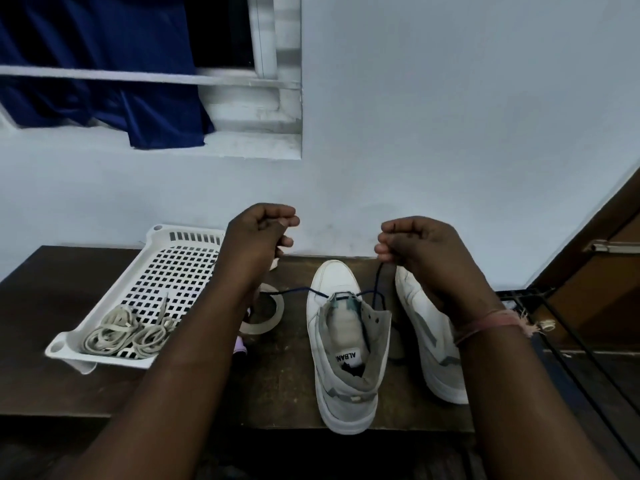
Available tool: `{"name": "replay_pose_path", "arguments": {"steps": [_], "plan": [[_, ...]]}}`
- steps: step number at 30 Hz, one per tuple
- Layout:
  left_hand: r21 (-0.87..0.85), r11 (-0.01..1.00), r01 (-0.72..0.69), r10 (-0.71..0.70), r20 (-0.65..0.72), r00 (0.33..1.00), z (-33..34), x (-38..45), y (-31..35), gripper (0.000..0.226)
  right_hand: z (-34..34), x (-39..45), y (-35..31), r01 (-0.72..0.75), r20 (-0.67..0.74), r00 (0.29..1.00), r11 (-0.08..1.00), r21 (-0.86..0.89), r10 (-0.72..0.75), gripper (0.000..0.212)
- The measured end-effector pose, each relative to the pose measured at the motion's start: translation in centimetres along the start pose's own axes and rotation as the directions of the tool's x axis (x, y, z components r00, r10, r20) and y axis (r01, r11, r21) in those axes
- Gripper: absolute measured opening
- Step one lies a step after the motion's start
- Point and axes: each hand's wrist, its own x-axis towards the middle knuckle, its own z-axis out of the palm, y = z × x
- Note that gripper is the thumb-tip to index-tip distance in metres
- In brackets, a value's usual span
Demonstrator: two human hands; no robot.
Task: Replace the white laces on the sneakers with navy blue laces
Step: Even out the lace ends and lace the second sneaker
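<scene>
On the dark desk [69,375], the person is lacing the nearer sneaker [346,375], which is standing toe-away beside the second sneaker [429,341]. The navy lace [301,289] is running through the lowest eyelets, one end rising to each side. The left hand [258,233] and the right hand [412,240] are both raised above the shoes, each grip curled tight and pinching a lace end. The step looks like evening the two ends. Next, I judge, each end needs crossing and feeding through the next eyelet up. The white laces [128,334] are lying coiled in the white tray [156,233] to the left.
</scene>
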Motion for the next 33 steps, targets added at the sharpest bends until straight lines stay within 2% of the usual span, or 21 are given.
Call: {"name": "replay_pose_path", "arguments": {"steps": [4,7,13,17,21,27,33], "plan": [[-0.140,0.990,-0.026,0.026,0.000,1.000,0.6,0.3,4.8,0.024,1.5,0.5,-6.1,0.182,-0.024,0.983,0.983,0.000,-0.182,0.013],[-0.232,0.973,-0.022,0.034,0.048,0.998,1.3,0.6,9.7,0.023,2.2,0.8,-11.8,0.266,-0.024,0.964,0.963,0.032,-0.266,0.015],[-0.259,0.965,-0.042,0.069,0.096,0.993,2.5,0.8,18.4,0.018,3.1,0.5,-20.4,0.372,-0.053,0.925,0.926,-0.067,-0.375,0.015],[-0.241,0.969,-0.057,0.082,0.095,0.992,3.0,0.7,22.7,0.016,3.6,0.9,-24.6,0.396,-0.119,0.904,0.908,-0.138,-0.412,0.011],[-0.253,0.967,-0.023,0.051,0.107,0.993,3.0,0.3,27.0,0.016,3.7,0.6,-29.3,0.408,-0.140,0.899,0.909,-0.078,-0.416,0.012],[-0.291,0.957,0.019,0.004,0.076,0.997,3.6,0.9,30.8,0.016,3.2,0.7,-33.8,0.430,-0.161,0.884,0.899,-0.082,-0.438,0.010],[-0.332,0.941,-0.069,0.075,0.005,0.997,4.0,1.1,34.0,0.018,2.8,0.1,-35.2,0.418,-0.158,0.893,0.907,-0.059,-0.422,0.016]]}}
